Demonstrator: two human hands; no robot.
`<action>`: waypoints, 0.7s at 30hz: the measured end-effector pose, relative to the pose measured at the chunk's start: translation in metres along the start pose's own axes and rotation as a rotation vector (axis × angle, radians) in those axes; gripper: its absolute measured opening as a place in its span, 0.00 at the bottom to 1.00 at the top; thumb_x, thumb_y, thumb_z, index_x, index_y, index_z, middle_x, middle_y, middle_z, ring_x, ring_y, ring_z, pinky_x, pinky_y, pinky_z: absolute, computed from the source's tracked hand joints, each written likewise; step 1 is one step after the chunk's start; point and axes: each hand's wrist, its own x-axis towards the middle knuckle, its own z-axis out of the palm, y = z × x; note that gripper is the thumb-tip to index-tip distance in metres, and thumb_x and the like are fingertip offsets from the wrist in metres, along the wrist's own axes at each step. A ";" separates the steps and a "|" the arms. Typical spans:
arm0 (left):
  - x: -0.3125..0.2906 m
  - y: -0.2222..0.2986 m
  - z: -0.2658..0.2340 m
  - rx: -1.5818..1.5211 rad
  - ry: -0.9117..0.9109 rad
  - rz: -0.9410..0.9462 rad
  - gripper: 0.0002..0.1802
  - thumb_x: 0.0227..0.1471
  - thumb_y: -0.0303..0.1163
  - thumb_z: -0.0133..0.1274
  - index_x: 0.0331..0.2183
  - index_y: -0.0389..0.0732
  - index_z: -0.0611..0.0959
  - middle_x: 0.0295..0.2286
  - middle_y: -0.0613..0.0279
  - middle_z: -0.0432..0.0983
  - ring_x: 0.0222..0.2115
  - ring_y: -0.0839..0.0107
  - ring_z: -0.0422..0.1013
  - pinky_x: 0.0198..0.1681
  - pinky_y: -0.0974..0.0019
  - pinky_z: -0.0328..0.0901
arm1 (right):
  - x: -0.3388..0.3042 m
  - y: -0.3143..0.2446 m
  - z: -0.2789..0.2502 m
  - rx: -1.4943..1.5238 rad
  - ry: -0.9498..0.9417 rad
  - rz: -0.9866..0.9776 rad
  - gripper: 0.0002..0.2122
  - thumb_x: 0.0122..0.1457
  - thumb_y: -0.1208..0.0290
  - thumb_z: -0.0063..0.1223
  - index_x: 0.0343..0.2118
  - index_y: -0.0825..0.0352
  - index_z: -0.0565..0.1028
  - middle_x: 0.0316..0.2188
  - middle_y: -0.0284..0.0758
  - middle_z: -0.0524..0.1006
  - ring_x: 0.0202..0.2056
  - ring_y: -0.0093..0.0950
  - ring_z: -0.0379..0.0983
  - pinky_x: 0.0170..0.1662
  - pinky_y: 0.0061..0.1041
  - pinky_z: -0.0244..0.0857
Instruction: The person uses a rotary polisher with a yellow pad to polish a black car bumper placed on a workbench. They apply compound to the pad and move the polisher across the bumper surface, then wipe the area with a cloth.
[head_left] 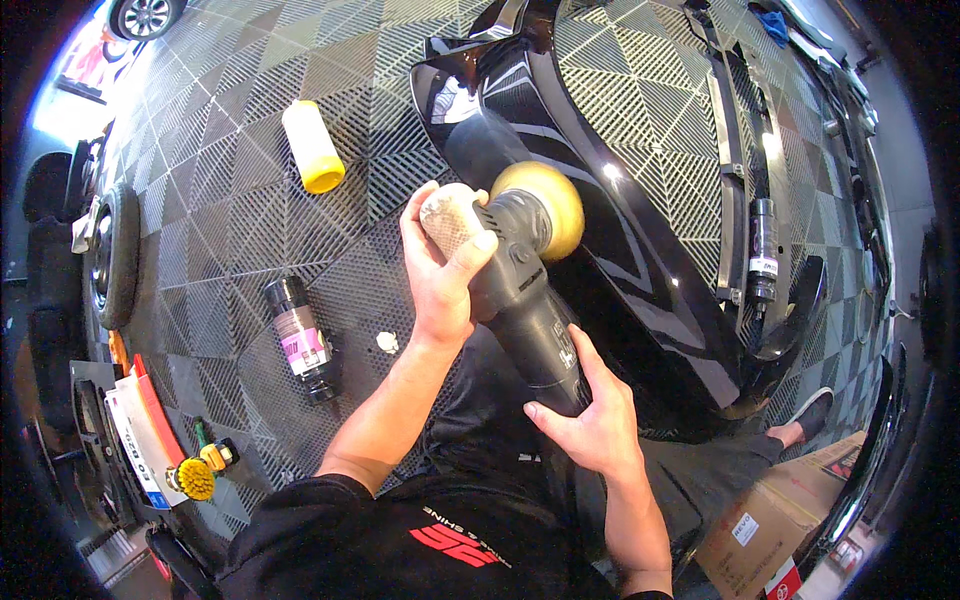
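Both of my hands hold a black polishing machine (520, 300) with a round yellow foam pad (560, 205). My left hand (440, 270) wraps round its head, over a light, worn cover (452, 215). Around the rear body closes my right hand (598, 410), thumb on the near side. The pad stands on edge against or just above a glossy black car body panel (640, 290); whether it touches cannot be seen. A dull grey patch (485, 140) marks the panel's surface beyond the pad.
On the tiled floor at left lie a white bottle with yellow base (313, 147), a black bottle with pink label (300, 340) and a crumpled white scrap (387, 342). A yellow round brush (195, 478) sits lower left. Right: another black bottle (763, 250), a cardboard box (770, 520).
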 end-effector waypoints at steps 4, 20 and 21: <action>0.007 0.002 -0.006 -0.003 -0.033 0.011 0.45 0.43 0.23 0.66 0.60 0.39 0.60 0.48 0.56 0.70 0.52 0.62 0.69 0.59 0.58 0.63 | 0.004 -0.007 0.004 0.012 -0.025 0.040 0.45 0.42 0.68 0.73 0.65 0.68 0.61 0.48 0.47 0.79 0.48 0.36 0.79 0.53 0.31 0.71; 0.103 0.029 -0.045 0.123 -0.067 0.075 0.38 0.45 0.22 0.61 0.57 0.36 0.64 0.43 0.55 0.74 0.45 0.62 0.74 0.52 0.61 0.69 | 0.083 -0.030 0.030 0.187 -0.121 -0.158 0.46 0.48 0.59 0.67 0.68 0.67 0.55 0.51 0.54 0.76 0.51 0.49 0.75 0.55 0.39 0.69; 0.110 0.030 -0.048 0.139 -0.070 0.077 0.38 0.45 0.23 0.62 0.57 0.36 0.64 0.43 0.55 0.74 0.45 0.63 0.74 0.52 0.61 0.69 | 0.086 -0.031 0.032 0.190 -0.113 -0.174 0.46 0.48 0.59 0.67 0.68 0.67 0.55 0.50 0.54 0.76 0.51 0.48 0.76 0.55 0.39 0.69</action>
